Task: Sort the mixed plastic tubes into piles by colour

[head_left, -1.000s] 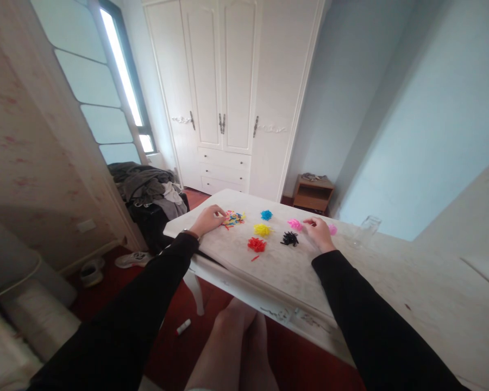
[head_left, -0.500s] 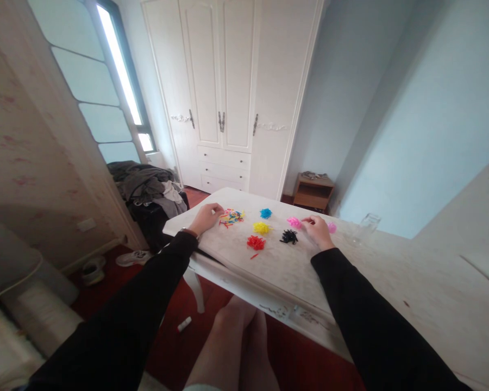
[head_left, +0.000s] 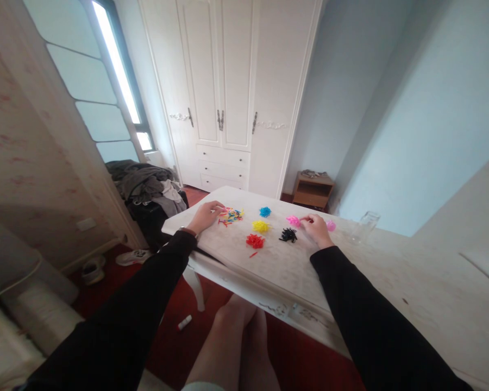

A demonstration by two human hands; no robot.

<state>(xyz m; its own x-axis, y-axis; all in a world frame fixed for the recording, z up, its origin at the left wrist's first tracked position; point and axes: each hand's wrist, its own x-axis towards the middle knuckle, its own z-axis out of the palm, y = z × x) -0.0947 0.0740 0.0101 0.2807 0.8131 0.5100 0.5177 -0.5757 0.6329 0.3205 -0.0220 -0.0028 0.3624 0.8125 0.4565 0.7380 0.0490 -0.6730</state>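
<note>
My left hand [head_left: 206,215] rests at the left end of the table, its fingertips pinched together at the edge of a mixed pile [head_left: 232,217] of small coloured strips. A bit of pink shows by those fingertips; whether it is held is unclear. Beside a pink pile [head_left: 293,221], my right hand [head_left: 317,230] has its thumb and fingers drawn together, and anything between them is too small to make out. Sorted by colour, similar small pieces lie between the hands: a blue pile [head_left: 265,212], a yellow pile [head_left: 261,226], a red pile [head_left: 255,241] and a black pile [head_left: 288,234].
The white table [head_left: 277,271] carries a clear glass [head_left: 367,225] on the right, with another pink heap [head_left: 331,225] behind my right hand. One red strip [head_left: 253,254] lies apart. Beyond stand a white wardrobe [head_left: 236,81], a small wooden cabinet [head_left: 313,191] and heaped clothes [head_left: 142,182].
Both hands stay almost where they were, with only slight finger movement. The whole view has shifted a little; the piles look the same.
</note>
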